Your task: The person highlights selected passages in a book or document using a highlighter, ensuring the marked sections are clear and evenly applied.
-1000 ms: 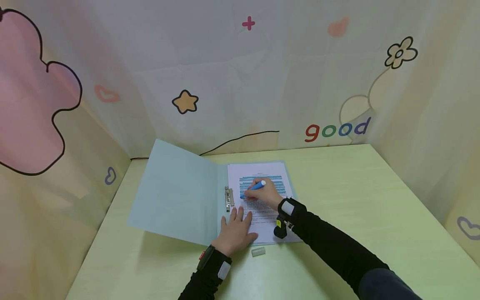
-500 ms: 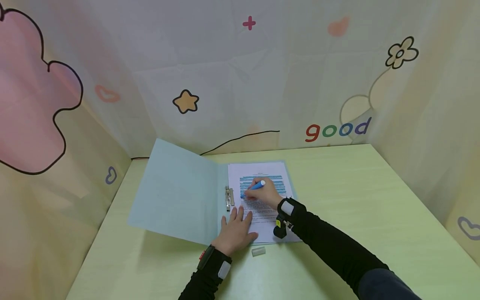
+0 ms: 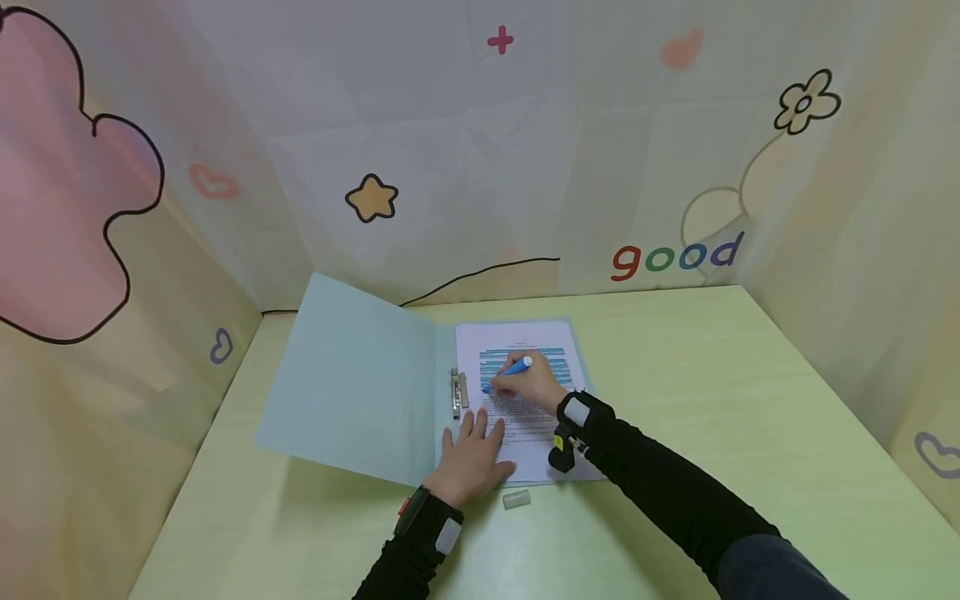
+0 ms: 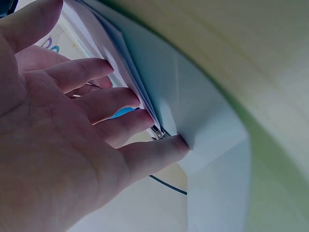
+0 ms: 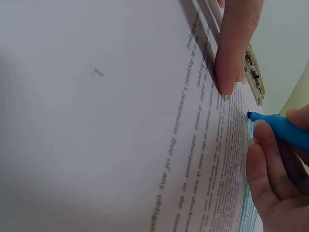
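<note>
A blue highlighter (image 5: 285, 129) is pinched in my right hand (image 3: 534, 385), its tip down on the printed sheet (image 3: 528, 463). Blue bands cover the upper lines of text on that sheet. The paper lies in an open light-blue folder (image 3: 360, 383) with a metal clip (image 3: 455, 393) along its spine. My left hand (image 3: 467, 467) rests with spread, straight fingers on the sheet's lower left corner and the folder's edge. In the left wrist view the little finger touches the folder near the clip.
A small grey cap-like piece (image 3: 517, 499) lies on the table (image 3: 712, 400) just in front of the folder. The folder's left cover is raised at a slant above the table. A patterned cloth (image 3: 465, 167) stands behind and at both sides.
The highlighter tip has shifted slightly to the right along a line of text near the left margin. My left hand stays in place on the paper.
</note>
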A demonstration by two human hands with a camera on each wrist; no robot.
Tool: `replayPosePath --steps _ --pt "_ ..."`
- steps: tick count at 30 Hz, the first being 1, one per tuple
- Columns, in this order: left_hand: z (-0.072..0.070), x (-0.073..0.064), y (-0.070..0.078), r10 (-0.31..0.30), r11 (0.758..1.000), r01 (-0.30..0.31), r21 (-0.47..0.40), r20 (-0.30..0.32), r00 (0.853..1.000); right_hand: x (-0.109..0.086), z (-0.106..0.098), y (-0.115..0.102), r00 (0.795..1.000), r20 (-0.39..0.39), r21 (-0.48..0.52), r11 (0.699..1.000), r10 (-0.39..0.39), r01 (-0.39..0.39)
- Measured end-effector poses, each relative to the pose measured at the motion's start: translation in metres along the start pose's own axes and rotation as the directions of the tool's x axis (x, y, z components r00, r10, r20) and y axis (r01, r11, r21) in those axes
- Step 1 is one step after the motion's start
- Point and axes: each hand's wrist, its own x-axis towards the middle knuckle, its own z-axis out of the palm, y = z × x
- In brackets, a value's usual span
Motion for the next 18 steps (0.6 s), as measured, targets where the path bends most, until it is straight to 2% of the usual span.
replayPosePath --steps 18 --pt "-0.0038 -0.0014 0.0016 0.001 1.000 -0.001 -0.017 0.010 1.000 -0.0024 -0.0043 -0.0052 1.000 0.000 -0.010 1.000 0.002 -0.002"
